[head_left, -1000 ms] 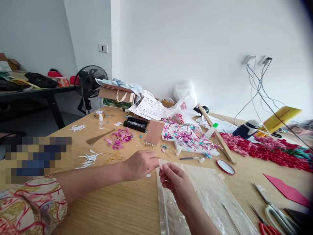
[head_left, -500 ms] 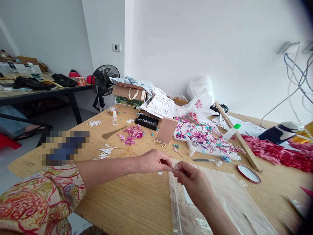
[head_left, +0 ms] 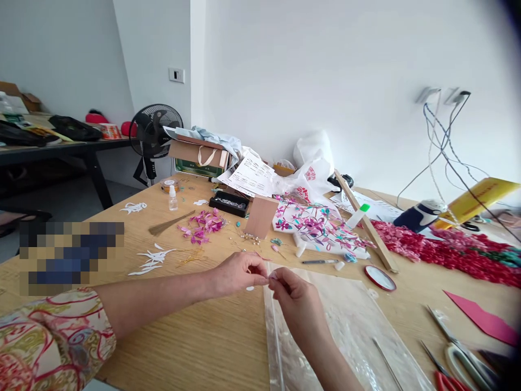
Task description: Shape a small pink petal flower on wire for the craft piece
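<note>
My left hand (head_left: 240, 273) reaches in from the left, its thumb and fingers pinched, fingertips meeting those of the other hand. My right hand (head_left: 296, 297) is closed in a pinch over a clear plastic bag (head_left: 345, 309). A small white piece (head_left: 272, 276) shows at the right fingertips; its kind is too small to make out. Whatever lies between the left fingertips is hidden. On the table just below the left hand lies a white disc (head_left: 249, 288). Beyond the hands stands a wooden block (head_left: 261, 217), with pearl-like beads on wires (head_left: 244, 237) beside it.
Purple petals (head_left: 202, 225), white strips (head_left: 150, 260) and a spray bottle (head_left: 173, 199) lie or stand left of the block. Flowered stems (head_left: 321, 222), a wooden bar (head_left: 368, 228) and a red-rimmed round lid (head_left: 380, 278) are rightward. Scissors (head_left: 458, 342) lie at the near right.
The view has turned to the right, so the scissors and a pink sheet show more fully. Both hands stay together at the fingertips, still pinching.
</note>
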`<state>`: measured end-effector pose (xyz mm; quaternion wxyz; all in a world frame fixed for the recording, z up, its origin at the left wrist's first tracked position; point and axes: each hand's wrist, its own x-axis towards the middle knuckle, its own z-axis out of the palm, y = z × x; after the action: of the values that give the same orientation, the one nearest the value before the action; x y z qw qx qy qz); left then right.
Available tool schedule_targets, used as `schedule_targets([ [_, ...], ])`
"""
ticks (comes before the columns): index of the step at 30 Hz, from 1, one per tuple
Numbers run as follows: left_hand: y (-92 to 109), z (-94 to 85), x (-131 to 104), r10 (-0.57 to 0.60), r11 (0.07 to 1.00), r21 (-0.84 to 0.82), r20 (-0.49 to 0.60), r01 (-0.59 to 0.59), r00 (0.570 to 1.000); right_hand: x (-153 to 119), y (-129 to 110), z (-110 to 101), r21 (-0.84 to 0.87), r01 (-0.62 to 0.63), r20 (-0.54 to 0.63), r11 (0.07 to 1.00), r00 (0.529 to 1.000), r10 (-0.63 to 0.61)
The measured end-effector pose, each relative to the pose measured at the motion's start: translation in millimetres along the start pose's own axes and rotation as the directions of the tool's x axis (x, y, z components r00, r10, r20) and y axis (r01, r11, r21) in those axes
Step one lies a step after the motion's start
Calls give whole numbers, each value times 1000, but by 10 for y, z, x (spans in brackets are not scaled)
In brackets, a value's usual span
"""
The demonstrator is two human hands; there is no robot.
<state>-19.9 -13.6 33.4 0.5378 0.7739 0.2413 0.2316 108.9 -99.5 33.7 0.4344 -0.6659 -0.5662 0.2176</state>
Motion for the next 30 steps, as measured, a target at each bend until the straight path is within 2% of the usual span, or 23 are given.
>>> schedule_targets([
  [4,-71,-16,5,-48,994,-98,32,51,998,-53,-27,35,-113,59,-21,992,998,-62],
  [7,-80,-14,1,-77,983,-163,39,82,996,-72,-21,59,-77,69,-29,995,997,-71],
  [12,-31,25,-8,-79,980,-181,8,79,997,-67,-40,51,-76,86,-93,993,991,-93],
  [15,-14,37,-15,-90,973,-215,7,89,996,-56,-44,33,-36,20,-113,999,993,-24],
  [19,-12,22,-40,-123,957,-264,2,119,992,-31,-13,12,228,-141,3,964,990,144],
  [22,-2,7,-64,-134,948,-290,4,129,991,-20,5,-4,364,-214,78,906,977,200],
  [27,11,7,-99,-151,927,-345,21,149,988,-43,5,-33,373,-223,112,901,974,194],
  [30,-15,12,-110,-139,945,-298,18,138,990,-51,20,-42,332,-244,127,911,969,213],
])
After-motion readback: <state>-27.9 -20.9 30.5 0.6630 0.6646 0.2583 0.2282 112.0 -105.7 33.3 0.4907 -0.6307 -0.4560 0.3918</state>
